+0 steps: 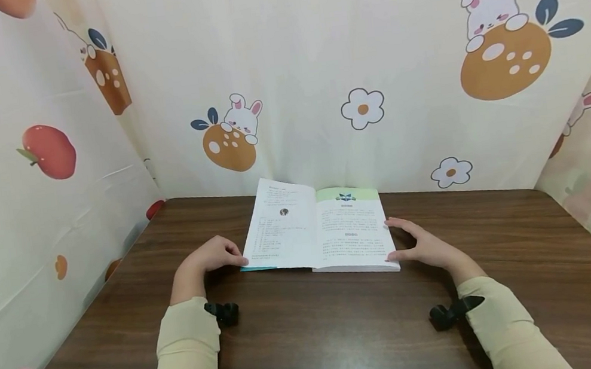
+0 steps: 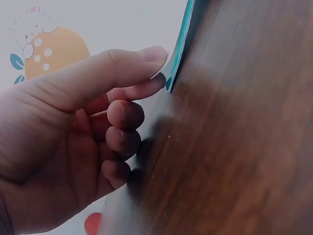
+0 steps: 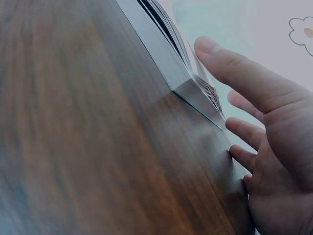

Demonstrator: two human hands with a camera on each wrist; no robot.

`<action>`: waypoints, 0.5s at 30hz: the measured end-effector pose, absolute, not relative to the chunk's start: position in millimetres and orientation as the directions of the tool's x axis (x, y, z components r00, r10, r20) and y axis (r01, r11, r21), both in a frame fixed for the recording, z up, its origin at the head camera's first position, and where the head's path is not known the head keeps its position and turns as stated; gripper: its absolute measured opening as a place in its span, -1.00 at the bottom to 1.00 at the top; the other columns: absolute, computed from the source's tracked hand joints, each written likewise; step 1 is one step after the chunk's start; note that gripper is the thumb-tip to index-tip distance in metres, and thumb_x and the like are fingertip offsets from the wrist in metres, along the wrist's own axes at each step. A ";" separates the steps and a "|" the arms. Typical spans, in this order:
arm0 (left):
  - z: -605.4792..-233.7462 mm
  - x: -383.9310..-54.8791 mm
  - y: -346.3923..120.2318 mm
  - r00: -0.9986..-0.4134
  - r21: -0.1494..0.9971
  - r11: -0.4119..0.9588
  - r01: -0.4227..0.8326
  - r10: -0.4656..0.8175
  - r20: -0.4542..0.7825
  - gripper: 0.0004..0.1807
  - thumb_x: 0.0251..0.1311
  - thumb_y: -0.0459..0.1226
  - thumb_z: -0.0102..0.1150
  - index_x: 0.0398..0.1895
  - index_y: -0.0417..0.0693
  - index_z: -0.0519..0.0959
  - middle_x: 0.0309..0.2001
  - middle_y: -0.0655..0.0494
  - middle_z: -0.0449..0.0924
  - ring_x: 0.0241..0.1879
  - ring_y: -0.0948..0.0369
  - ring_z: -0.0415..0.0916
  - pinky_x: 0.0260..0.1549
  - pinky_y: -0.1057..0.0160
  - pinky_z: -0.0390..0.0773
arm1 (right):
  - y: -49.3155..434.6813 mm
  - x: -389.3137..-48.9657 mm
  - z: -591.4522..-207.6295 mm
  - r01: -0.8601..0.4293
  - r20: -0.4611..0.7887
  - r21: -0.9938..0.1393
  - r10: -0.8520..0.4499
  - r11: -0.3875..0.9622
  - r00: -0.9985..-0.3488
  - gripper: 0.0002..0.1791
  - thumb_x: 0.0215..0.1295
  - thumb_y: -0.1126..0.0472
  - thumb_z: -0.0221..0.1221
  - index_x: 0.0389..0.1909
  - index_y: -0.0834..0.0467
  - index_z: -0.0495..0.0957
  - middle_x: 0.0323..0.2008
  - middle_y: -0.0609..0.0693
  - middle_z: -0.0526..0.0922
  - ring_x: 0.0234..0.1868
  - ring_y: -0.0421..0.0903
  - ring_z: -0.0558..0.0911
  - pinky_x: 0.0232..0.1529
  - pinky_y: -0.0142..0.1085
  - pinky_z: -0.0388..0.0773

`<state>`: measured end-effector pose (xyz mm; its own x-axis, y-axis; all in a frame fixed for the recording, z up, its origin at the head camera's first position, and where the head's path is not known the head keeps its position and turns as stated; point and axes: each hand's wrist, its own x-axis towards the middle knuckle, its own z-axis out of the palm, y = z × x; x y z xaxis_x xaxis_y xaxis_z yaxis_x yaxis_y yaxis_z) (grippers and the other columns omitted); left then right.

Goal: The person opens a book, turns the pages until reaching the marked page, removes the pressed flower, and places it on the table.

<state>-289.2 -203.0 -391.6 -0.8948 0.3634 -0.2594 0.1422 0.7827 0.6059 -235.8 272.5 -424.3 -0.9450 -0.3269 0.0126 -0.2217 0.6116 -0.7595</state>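
Book (image 1: 315, 227) is pinched at near-left corner by left grip (image 1: 211, 257), light pressure advised; right edge flanked by relaxed right grip (image 1: 428, 247).

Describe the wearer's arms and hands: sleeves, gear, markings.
Left sleeve and right sleeve: plain pale yellow, long, with wide cuffs. Small black device strapped at each wrist; no cables visible. Left hand and right hand: no gloves, rings or markings visible.

Book (image 1: 353, 244): white pages (image 1: 291, 227), pale green header band (image 1: 323, 195), teal cover (image 1: 258, 268). Table (image 1: 316, 326): brown wood grain. Backdrop (image 1: 302, 45): off-white, printed orange fruits (image 1: 506, 63), white flowers (image 1: 363, 118).
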 end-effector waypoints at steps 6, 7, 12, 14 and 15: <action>-391.8 -289.3 -201.9 -0.892 0.614 0.775 0.149 0.373 -0.254 -0.79 0.02 -0.11 0.33 -0.52 -0.07 0.65 -0.49 0.11 0.51 -0.39 0.16 0.34 -0.39 0.21 0.34 | 272.2 -235.6 -423.2 -0.225 0.015 -0.756 -0.326 0.615 -0.945 -0.09 -0.01 0.04 0.37 0.35 0.07 0.14 0.38 0.23 -0.02 0.35 0.26 -0.06 0.17 0.30 -0.16; -391.9 -289.4 -201.6 -0.891 0.617 0.772 0.152 0.377 -0.252 -0.79 0.01 -0.12 0.34 -0.52 -0.08 0.64 -0.50 0.11 0.51 -0.40 0.17 0.34 -0.39 0.22 0.33 | 272.1 -235.7 -423.0 -0.227 0.017 -0.756 -0.328 0.614 -0.945 -0.10 -0.01 0.04 0.37 0.35 0.07 0.14 0.38 0.23 -0.02 0.35 0.26 -0.06 0.17 0.30 -0.15; -391.9 -289.7 -200.8 -0.884 0.672 0.726 0.143 0.399 -0.243 -0.73 -0.02 -0.20 0.37 -0.35 -0.13 0.51 -0.53 0.06 0.39 -0.48 0.15 0.31 -0.45 0.24 0.30 | 271.9 -235.6 -422.7 -0.235 0.022 -0.757 -0.335 0.610 -0.942 -0.09 -0.01 0.05 0.37 0.35 0.10 0.13 0.38 0.24 -0.02 0.36 0.26 -0.07 0.18 0.28 -0.16; -392.0 -289.6 -201.0 -0.881 0.689 0.711 0.139 0.407 -0.243 -0.67 -0.03 -0.22 0.38 -0.23 -0.12 0.48 -0.52 0.05 0.35 -0.49 0.15 0.29 -0.47 0.24 0.28 | 271.9 -235.7 -422.8 -0.235 0.021 -0.759 -0.338 0.608 -0.941 -0.09 0.00 0.05 0.37 0.35 0.10 0.13 0.38 0.24 -0.03 0.36 0.26 -0.07 0.18 0.29 -0.16; -392.0 -289.5 -201.0 -0.879 0.694 0.706 0.138 0.410 -0.243 -0.64 -0.03 -0.23 0.38 -0.17 -0.11 0.49 -0.51 0.05 0.34 -0.49 0.15 0.28 -0.47 0.25 0.27 | 271.9 -235.6 -422.8 -0.235 0.020 -0.759 -0.339 0.607 -0.941 -0.09 -0.01 0.05 0.37 0.35 0.11 0.13 0.38 0.25 -0.03 0.36 0.27 -0.07 0.18 0.29 -0.16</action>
<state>-289.5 -201.0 -392.0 -0.8789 0.4105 -0.2429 0.1380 0.7063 0.6943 -235.6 271.9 -422.8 -0.9406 -0.3390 0.0204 -0.2352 0.6069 -0.7591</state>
